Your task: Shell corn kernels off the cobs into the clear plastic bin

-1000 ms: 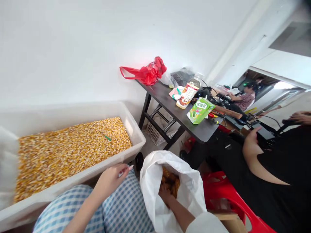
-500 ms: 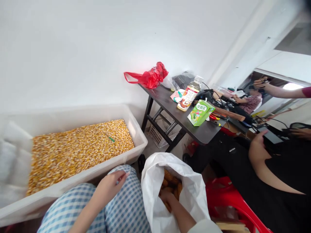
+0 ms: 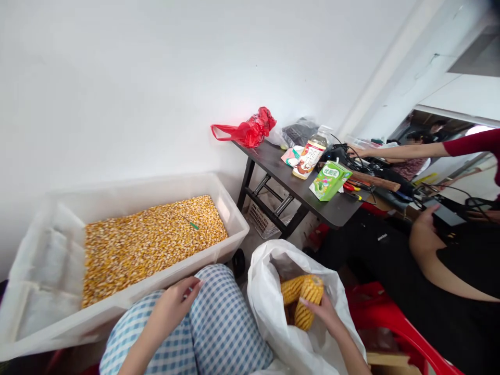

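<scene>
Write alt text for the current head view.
The right-hand grip holds a yellow corn cob inside an open white sack. The left-hand grip, loosely curled, is over blue-checked trousers. At left, a whitish tub holds loose kernels; beyond, a black table bears a bottle and green carton.

Rough corncob (image 3: 311, 289), glossy red bag (image 3: 253, 131)

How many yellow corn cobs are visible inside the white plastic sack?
2 clearly visible: one ridged yellow corn cob in the right hand, another yellow cob just left of it, partly covered. More may be hidden underneath.
</scene>
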{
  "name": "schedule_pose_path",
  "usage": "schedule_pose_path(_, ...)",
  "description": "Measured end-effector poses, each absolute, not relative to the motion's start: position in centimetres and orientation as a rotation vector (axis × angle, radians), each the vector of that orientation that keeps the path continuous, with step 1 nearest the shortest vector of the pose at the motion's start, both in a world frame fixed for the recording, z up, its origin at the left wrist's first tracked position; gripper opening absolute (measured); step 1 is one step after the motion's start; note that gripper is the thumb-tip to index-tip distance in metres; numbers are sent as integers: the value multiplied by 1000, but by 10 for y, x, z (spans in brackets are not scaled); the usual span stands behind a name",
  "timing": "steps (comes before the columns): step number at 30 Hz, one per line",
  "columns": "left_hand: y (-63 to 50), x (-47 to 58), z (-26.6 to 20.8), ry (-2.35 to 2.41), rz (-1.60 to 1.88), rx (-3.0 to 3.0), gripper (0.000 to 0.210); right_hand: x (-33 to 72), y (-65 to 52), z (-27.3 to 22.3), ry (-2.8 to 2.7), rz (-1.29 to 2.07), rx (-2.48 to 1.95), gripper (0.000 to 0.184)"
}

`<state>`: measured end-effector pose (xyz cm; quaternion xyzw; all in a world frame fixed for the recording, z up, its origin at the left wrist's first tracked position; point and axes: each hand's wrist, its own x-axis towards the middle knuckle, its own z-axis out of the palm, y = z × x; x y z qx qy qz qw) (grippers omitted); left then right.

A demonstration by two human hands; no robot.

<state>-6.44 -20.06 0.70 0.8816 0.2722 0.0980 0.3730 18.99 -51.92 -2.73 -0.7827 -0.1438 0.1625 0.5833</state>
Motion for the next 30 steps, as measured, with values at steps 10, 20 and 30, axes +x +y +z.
schedule_pose_path(10, -231, -51, 23, 526, 314, 2100, 34, 174, -491, 54, -356, 305, -1577, 66)
schedule_pose_path(20, -277, 10, 111, 198, 299, 1558, 45, 156, -383, 104, -613, 593, -1492, 85)
schedule_pose_path(30, -196, -25, 98, 601, 731, 1370, 53, 107, -227, 135, -745, 1186, -1052, 65)
